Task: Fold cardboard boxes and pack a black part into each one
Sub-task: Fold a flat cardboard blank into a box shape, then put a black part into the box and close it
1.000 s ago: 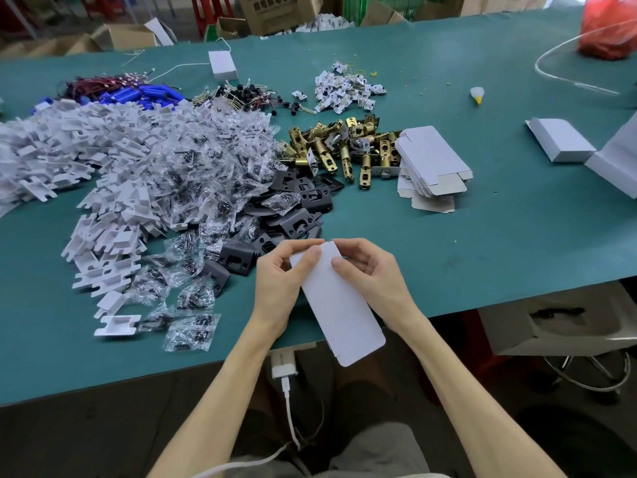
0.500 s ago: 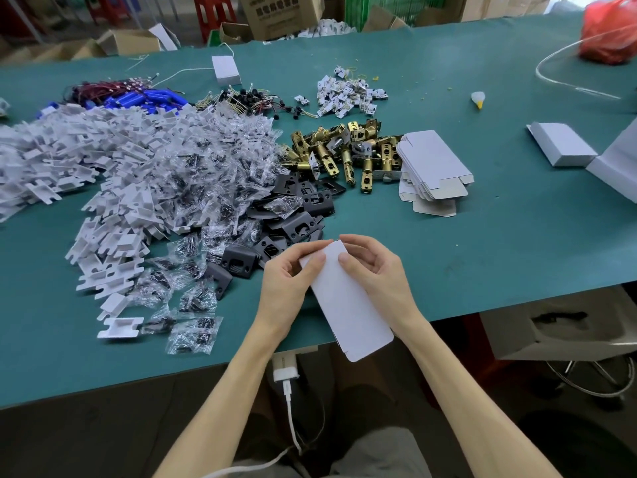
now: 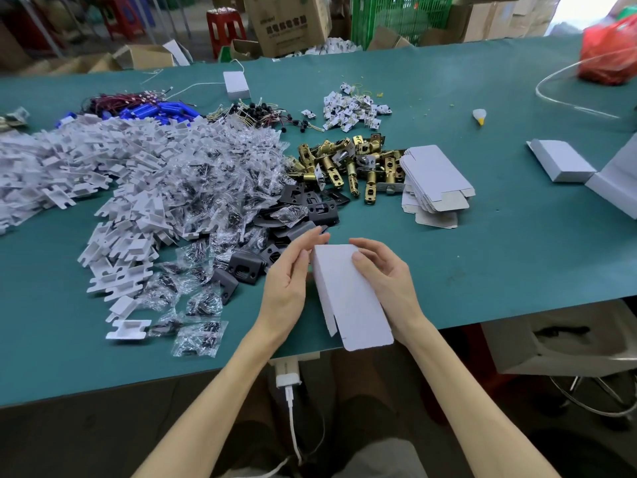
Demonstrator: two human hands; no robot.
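Right now our right hand [image 3: 382,281] grips the white cardboard box [image 3: 348,298] at the lower centre of the frame. The thumb lies on its top face and the fingers curl round its right side. The box is half-formed and lies over the near edge of the green table [image 3: 517,257], its near end open with a flap reaching past that edge. Our left hand [image 3: 287,284] stands just beside the box's left wall, fingers straight and released, gripping nothing. Whether its fingertips touch the cardboard we cannot tell.

Just beyond our left fingertips lie the black parts [image 3: 312,210], a loose heap at the middle of the frame, with more of them left of our left hand. Left of those spreads a mound of clear bags [image 3: 206,198] holding small dark pieces. Further left, filling that side of the frame, is a heap of white inserts [image 3: 51,167]. Above the black parts, at centre, we see brass latches [image 3: 344,163], and just beside them on the right a stack of flat box blanks [image 3: 436,177]. Near the right edge rests a folded white box [image 3: 562,160]. A red bag [image 3: 606,56] sits at the upper right.
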